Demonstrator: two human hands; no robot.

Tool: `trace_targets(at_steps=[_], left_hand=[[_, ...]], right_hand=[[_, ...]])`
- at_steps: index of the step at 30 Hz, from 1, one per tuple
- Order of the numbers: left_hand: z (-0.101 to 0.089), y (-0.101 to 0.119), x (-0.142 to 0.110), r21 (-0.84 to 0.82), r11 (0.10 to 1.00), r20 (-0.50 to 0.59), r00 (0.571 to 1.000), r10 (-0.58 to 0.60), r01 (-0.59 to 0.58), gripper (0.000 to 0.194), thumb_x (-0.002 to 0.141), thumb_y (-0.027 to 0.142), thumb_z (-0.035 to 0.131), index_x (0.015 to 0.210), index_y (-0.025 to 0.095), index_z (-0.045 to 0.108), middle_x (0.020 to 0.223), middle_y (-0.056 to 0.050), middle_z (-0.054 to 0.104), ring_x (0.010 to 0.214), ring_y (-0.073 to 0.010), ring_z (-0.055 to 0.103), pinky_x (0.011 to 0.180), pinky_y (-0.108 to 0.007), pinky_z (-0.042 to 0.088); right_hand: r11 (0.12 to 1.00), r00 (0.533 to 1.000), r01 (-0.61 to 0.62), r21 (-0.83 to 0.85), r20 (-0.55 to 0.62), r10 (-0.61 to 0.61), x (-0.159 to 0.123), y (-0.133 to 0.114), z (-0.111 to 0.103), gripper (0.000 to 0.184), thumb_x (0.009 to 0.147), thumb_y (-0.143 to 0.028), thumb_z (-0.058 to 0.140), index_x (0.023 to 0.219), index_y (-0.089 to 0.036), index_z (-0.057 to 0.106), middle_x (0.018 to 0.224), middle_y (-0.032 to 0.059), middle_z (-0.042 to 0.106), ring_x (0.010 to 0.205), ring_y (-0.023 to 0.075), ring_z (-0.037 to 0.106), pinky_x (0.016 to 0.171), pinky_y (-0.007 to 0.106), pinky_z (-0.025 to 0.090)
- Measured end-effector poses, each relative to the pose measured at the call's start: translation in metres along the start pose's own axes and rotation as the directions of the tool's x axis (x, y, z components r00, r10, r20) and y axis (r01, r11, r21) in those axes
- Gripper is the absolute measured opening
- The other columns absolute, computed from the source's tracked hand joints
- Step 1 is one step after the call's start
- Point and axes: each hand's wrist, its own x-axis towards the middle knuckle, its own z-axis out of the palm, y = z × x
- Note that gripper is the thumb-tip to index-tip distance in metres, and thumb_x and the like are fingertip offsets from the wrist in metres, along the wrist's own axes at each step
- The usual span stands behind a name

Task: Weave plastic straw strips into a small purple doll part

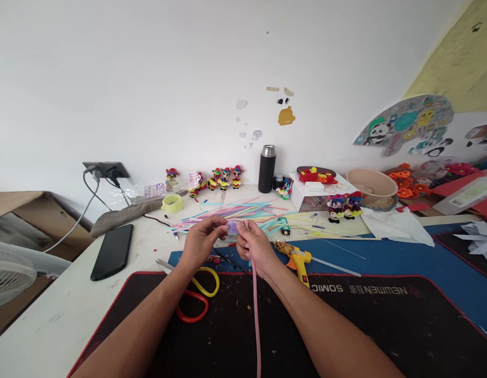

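Between my hands, above the black mat, is a small lilac piece that looks coiled from pipe cleaner. My left hand pinches its left end between thumb and fingertips. My right hand is closed at its right side, and a long pink pipe cleaner hangs down from that hand toward me. Whether the pink strand joins the lilac piece is hidden by the fingers. Scissors with a red and a yellow handle lie under my left wrist. A yellow glue gun lies just right of my right hand.
Many pastel pipe cleaners are spread behind my hands. A black phone and a tape roll lie at left. At the wall stand several small figures, a black thermos and a white box. A pink bowl is right.
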Motion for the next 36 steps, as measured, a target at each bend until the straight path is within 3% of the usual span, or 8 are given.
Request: trace_targets(at_steps=[10, 19, 26, 36], left_hand=[[-0.001, 0.003, -0.001, 0.034, 0.998, 0.031, 0.999, 0.043, -0.044, 0.025, 0.079, 0.041, 0.081, 0.089, 0.019, 0.079, 0.078, -0.003, 0.075, 0.063, -0.0170, 0.067, 0.062, -0.030, 0.058], [0.000, -0.003, -0.002, 0.006, 1.000, 0.160, 0.987, 0.027, -0.028, 0.028, 0.087, 0.044, 0.076, 0.098, 0.020, 0.070, 0.077, 0.000, 0.071, 0.066, -0.0170, 0.069, 0.066, -0.029, 0.058], [0.001, -0.008, -0.003, 0.064, 0.997, 0.181, 0.983, 0.034, -0.047, 0.027, 0.092, 0.045, 0.069, 0.102, 0.020, 0.064, 0.082, 0.000, 0.067, 0.071, -0.0168, 0.067, 0.070, -0.030, 0.057], [0.006, -0.010, -0.007, 0.034, 0.999, 0.218, 0.976, -0.001, -0.007, 0.035, 0.084, 0.041, 0.080, 0.107, 0.021, 0.062, 0.087, -0.002, 0.069, 0.080, -0.0200, 0.068, 0.074, -0.032, 0.056]], right_hand=[[1.000, 1.000, -0.010, -0.001, -0.007, 0.010, 0.000, 0.000, -0.001, 0.057, 0.077, -0.064, 0.080, 0.086, -0.026, 0.039, 0.050, -0.0153, 0.036, 0.035, 0.0043, 0.027, 0.037, 0.019, 0.013], [1.000, 1.000, -0.013, -0.002, -0.025, 0.013, 0.001, 0.001, -0.002, 0.056, 0.077, -0.064, 0.080, 0.086, -0.026, 0.040, 0.050, -0.0154, 0.036, 0.034, 0.0049, 0.026, 0.037, 0.020, 0.012], [1.000, 0.999, -0.024, 0.017, -0.028, 0.024, 0.002, 0.002, -0.002, 0.058, 0.074, -0.064, 0.082, 0.085, -0.026, 0.040, 0.049, -0.0154, 0.037, 0.034, 0.0044, 0.026, 0.037, 0.020, 0.012], [0.999, 0.999, -0.042, 0.017, 0.021, 0.042, -0.002, 0.000, 0.004, 0.055, 0.076, -0.059, 0.084, 0.086, -0.026, 0.041, 0.049, -0.0156, 0.036, 0.034, 0.0035, 0.023, 0.037, 0.019, 0.010]])
